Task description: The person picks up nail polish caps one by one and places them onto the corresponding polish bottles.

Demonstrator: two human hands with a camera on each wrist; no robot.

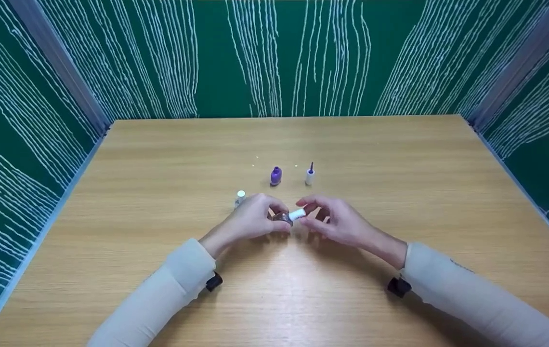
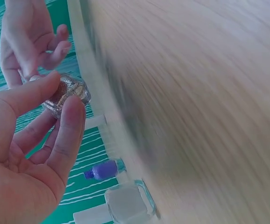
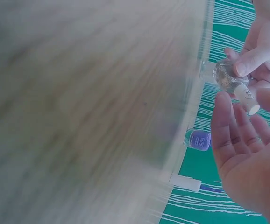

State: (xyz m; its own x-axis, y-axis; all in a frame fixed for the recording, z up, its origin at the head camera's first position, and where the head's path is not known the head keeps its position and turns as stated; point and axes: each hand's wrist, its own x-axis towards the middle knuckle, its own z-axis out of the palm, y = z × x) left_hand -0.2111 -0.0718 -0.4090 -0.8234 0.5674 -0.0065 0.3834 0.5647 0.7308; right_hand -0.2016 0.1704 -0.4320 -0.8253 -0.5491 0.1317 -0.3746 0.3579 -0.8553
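Note:
My left hand [image 1: 257, 218] pinches a glittery nail polish bottle [image 2: 66, 95] between thumb and fingers. Its white cap [image 3: 248, 99] is on and points toward the right hand. The right hand [image 1: 334, 219] is around the cap's end with fingers loosely bent and spread, a gap showing between them and the cap in the right wrist view. Beyond the hands, an uncapped purple nail polish bottle [image 1: 276, 176] stands on the table. To its right, a white cap with a purple brush [image 1: 309, 176] stands brush up. A pale nail polish bottle with a white cap [image 2: 130, 204] stands beside the left hand.
The wooden table [image 1: 159, 164] carries a few tiny white specks behind the purple bottle. Green walls with white drip lines [image 1: 255, 58] rise at its back and sides.

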